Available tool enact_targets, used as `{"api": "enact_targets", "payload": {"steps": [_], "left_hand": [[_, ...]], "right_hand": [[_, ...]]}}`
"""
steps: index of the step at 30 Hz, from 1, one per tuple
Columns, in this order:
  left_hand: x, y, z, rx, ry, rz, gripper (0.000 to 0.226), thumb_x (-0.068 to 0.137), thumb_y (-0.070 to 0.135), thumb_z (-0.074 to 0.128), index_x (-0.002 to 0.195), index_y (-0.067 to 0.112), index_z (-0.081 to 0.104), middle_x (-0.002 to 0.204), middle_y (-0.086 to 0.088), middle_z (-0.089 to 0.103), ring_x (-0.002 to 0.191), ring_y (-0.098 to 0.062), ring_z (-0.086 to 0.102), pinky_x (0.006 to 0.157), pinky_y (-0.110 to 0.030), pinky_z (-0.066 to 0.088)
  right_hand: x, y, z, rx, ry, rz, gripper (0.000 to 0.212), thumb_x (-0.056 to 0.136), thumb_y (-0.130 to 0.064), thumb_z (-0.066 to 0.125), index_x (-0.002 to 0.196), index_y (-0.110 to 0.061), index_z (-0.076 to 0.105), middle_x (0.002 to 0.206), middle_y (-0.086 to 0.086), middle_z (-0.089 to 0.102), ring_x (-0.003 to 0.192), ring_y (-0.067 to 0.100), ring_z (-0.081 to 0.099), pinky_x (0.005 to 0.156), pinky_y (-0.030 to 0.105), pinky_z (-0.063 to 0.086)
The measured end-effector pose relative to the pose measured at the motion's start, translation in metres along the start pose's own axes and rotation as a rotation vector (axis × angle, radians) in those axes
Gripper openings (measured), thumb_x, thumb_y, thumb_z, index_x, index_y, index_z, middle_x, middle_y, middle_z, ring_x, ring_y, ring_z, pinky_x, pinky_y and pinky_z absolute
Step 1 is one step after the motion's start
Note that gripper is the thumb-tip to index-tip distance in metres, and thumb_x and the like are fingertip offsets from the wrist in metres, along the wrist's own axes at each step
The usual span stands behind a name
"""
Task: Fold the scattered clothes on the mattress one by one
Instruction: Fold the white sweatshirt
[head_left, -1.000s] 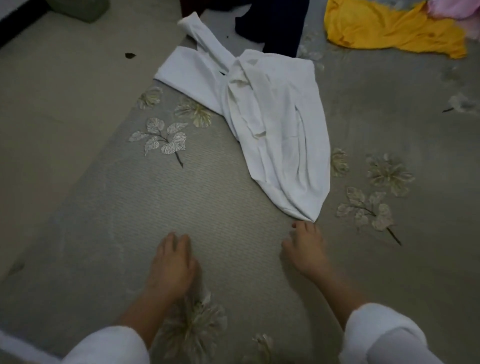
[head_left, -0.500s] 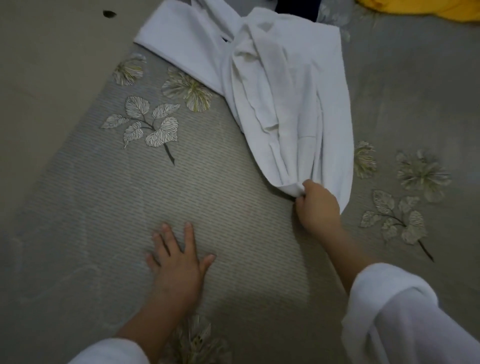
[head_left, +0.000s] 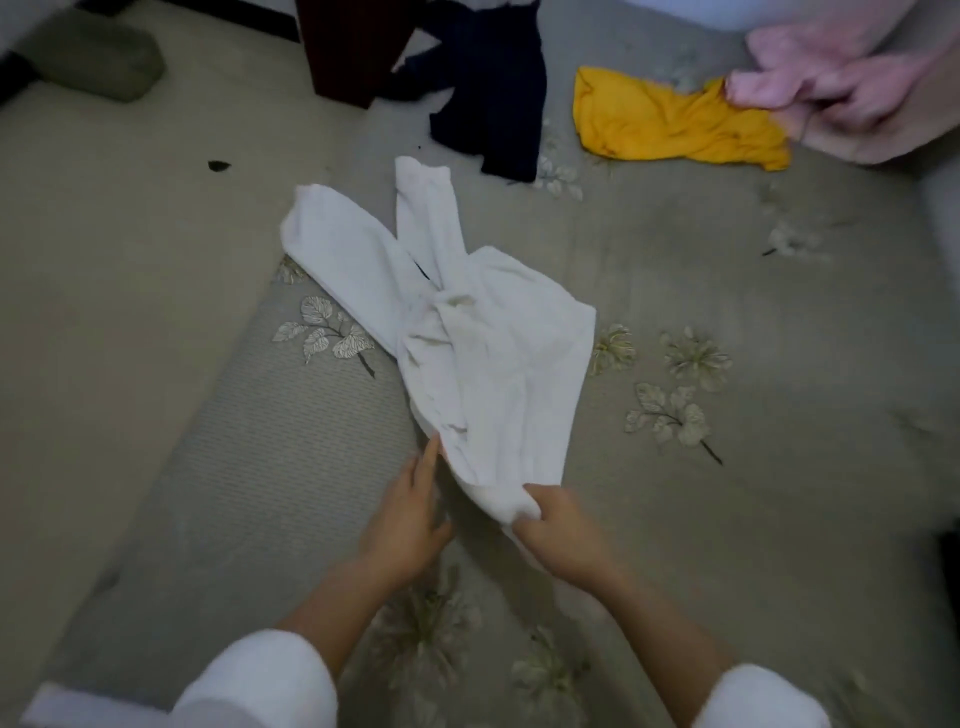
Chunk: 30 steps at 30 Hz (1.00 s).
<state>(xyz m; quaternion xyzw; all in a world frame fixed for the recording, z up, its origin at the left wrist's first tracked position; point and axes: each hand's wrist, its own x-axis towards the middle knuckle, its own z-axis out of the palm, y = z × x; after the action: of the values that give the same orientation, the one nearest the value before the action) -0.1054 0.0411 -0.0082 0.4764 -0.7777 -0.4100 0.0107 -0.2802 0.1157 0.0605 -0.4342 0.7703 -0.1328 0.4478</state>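
Now off mattress (head_left: 260, 467), left hand (head_left: 410, 514) touches white garment (head_left: 493, 364) with straight fingers (head_left: 428, 460); right hand (head_left: 561, 535) grips near end.

We find no writing, label, brand, number or sign that we can read, neither on the crumpled white cloth garment (head_left: 483, 364) nor on the grey leaf-patterned mattress (head_left: 270, 467).
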Motion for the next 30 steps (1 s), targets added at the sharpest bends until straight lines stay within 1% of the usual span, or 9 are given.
{"api": "enact_targets", "payload": {"steps": [3,6,16,18,20,21,23,28,30], "left_hand": [[-0.024,0.025,-0.007,-0.04,-0.024,0.043,0.115,0.08,0.03,0.072,0.147,0.031,-0.023,0.161,-0.006,0.004,0.144,-0.027,0.021,0.111,-0.041,0.034],[-0.044,0.05,-0.014,-0.063,-0.031,0.065,0.113,0.081,0.035,0.071,0.148,0.03,-0.02,0.161,-0.004,0.001,0.145,-0.024,0.017,0.112,-0.038,0.032],[-0.073,0.114,-0.016,0.001,0.05,0.134,0.106,0.083,0.045,0.067,0.151,0.019,-0.01,0.16,-0.005,-0.004,0.147,-0.024,0.005,0.117,-0.035,0.013],[-0.081,0.128,-0.008,-0.015,0.072,0.146,0.089,0.088,0.046,0.06,0.152,0.017,0.006,0.159,-0.004,0.01,0.145,-0.024,0.014,0.116,-0.033,0.016],[-0.085,0.14,-0.002,-0.116,0.103,0.146,0.045,0.096,0.04,0.049,0.135,0.018,0.045,0.142,-0.004,0.045,0.127,-0.019,0.044,0.103,-0.029,0.034],[-0.089,0.147,-0.003,-0.192,0.104,0.137,0.025,0.098,0.036,0.044,0.112,0.021,0.059,0.121,-0.003,0.06,0.107,-0.015,0.055,0.09,-0.027,0.039],[-0.094,0.162,-0.013,-0.269,0.071,0.152,0.026,0.101,0.032,0.04,0.079,0.024,0.054,0.087,-0.001,0.061,0.084,-0.016,0.057,0.075,-0.029,0.042],[-0.093,0.207,-0.063,-0.413,0.085,0.163,0.032,0.102,0.031,0.034,0.084,0.013,0.052,0.084,-0.002,0.055,0.083,-0.02,0.051,0.077,-0.035,0.041],[-0.091,0.234,-0.083,-0.586,0.088,0.14,0.036,0.102,0.033,0.036,0.091,0.004,0.054,0.083,-0.009,0.052,0.078,-0.021,0.048,0.072,-0.037,0.041]], "right_hand": [[-0.045,-0.042,-0.043,0.127,0.058,-0.035,0.012,0.064,-0.027,0.048,0.063,-0.015,0.05,0.06,-0.004,0.049,0.047,0.0,0.042,0.047,0.017,0.034],[-0.089,-0.082,-0.094,0.254,0.188,-0.062,0.007,0.065,-0.021,0.052,0.062,-0.016,0.049,0.058,-0.004,0.048,0.042,0.001,0.04,0.042,0.012,0.031],[-0.203,-0.142,-0.217,0.758,0.537,-0.356,0.045,0.062,-0.011,0.055,0.102,0.008,0.063,0.094,0.022,0.059,0.085,0.03,0.057,0.077,0.04,0.046],[-0.216,-0.141,-0.232,0.859,0.592,-0.403,0.047,0.063,-0.009,0.057,0.107,0.01,0.06,0.096,0.022,0.056,0.088,0.03,0.056,0.079,0.041,0.047],[-0.227,-0.137,-0.243,0.964,0.594,-0.442,0.03,0.073,-0.006,0.055,0.101,0.004,0.057,0.093,0.02,0.052,0.084,0.029,0.056,0.075,0.038,0.049],[-0.231,-0.134,-0.249,1.028,0.583,-0.458,0.019,0.081,-0.002,0.05,0.098,0.003,0.054,0.09,0.019,0.052,0.08,0.028,0.057,0.072,0.036,0.05],[-0.237,-0.124,-0.262,1.162,0.58,-0.481,0.014,0.091,0.002,0.04,0.089,0.001,0.054,0.077,0.013,0.057,0.069,0.022,0.061,0.07,0.033,0.052],[-0.234,-0.081,-0.301,1.387,0.664,-0.542,0.02,0.092,0.004,0.042,0.082,-0.005,0.057,0.067,0.004,0.06,0.067,0.015,0.062,0.068,0.029,0.056],[-0.229,-0.06,-0.304,1.332,0.595,-0.465,0.012,0.093,-0.007,0.046,0.094,-0.004,0.058,0.067,0.004,0.061,0.068,0.014,0.062,0.073,0.027,0.054]]}}
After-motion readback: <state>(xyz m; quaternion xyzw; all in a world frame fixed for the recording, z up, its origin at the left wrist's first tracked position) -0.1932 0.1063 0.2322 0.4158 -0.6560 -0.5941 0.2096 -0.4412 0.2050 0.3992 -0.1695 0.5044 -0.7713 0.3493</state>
